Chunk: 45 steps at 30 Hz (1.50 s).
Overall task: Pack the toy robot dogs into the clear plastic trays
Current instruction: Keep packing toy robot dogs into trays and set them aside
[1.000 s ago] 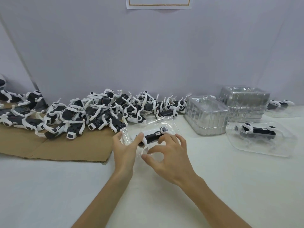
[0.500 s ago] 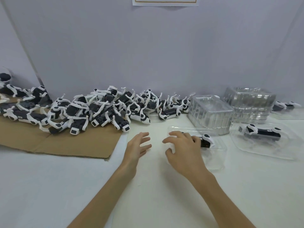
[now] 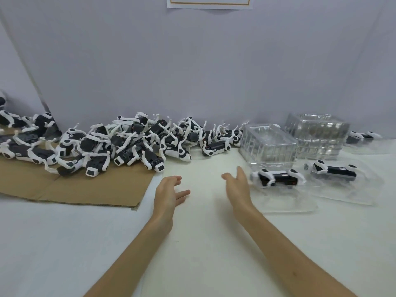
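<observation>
Since the left hand (image 3: 169, 191) and right hand (image 3: 237, 187) are spread loosely and empty, with one toy robot dog (image 3: 276, 179) laid in its clear tray (image 3: 285, 207) just beside the right, the next is best lifted from the pile (image 3: 128, 146) by its body, legs freed first.

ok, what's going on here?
A person is packing toy dogs into clear trays. The left hand and right hand are open and hold nothing. A tray with a dog in it lies just right of the right hand, a second filled tray beyond it. The pile of loose dogs lies back left, partly on cardboard; empty tray stacks stand back right.
</observation>
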Tool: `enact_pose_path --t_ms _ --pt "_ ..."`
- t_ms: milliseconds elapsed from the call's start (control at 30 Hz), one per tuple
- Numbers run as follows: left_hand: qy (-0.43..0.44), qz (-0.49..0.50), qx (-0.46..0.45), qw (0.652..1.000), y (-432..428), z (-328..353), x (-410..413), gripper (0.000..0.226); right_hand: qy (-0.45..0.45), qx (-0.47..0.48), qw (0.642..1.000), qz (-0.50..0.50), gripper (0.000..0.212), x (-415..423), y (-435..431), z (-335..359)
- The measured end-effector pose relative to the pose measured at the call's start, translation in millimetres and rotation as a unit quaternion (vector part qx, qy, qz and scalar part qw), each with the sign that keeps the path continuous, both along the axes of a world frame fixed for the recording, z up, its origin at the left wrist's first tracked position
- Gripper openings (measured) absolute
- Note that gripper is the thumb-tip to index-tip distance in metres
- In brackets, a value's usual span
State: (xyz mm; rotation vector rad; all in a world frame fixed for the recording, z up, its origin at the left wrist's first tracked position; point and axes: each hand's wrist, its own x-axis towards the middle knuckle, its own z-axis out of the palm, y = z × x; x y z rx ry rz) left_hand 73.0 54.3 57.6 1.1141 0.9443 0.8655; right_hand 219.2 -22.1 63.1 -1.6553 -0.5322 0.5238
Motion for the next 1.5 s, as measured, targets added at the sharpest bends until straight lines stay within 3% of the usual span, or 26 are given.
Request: enact_pose_path --t_ms 167,300,600,667,800,967,1033,1133,1200,1400,1500 --pt "0.012 -0.007 0.022 1.0 -4 -1 1 0.021 0.039 0.031 0.994 -0.095 0.045 60 -22 -6" --pt "0.017 -0.008 0.021 1.0 -3 -1 2 0.02 0.063 0.046 0.993 -0.093 0.031 106 -57 0" --pt "0.026 -0.012 0.036 0.999 -5 -1 3 0.02 0.056 0.032 0.98 -0.186 0.038 181 -119 10" --pt "0.033 -0.015 0.043 0.998 -5 -2 4 0.02 0.015 0.013 0.983 -0.181 0.034 174 -113 10" --pt "0.055 -0.031 0.071 0.995 -6 -3 4 0.02 -0.157 0.016 0.984 -0.084 0.019 138 -85 19" --pt "0.072 -0.042 0.088 0.993 -6 -6 4 0.021 -0.434 0.008 0.9 -0.039 0.027 115 -44 43" --pt "0.075 -0.043 0.09 0.992 -4 -8 5 0.02 -0.509 -0.097 0.854 -0.048 0.038 123 -29 50" --pt "0.075 -0.04 0.094 0.992 -3 -10 5 0.02 -0.528 -0.32 0.786 -0.022 0.065 141 -16 55" --pt "0.073 -0.038 0.095 0.992 -2 -10 6 0.02 -0.504 -0.376 0.778 0.004 0.057 151 -12 55" --pt "0.067 -0.042 0.098 0.992 -2 -12 5 0.02 -0.513 -0.324 0.795 -0.011 0.022 164 -8 57" --pt "0.068 -0.045 0.1 0.992 -2 -13 6 0.019 -0.491 -0.28 0.824 -0.042 0.023 164 -7 63"
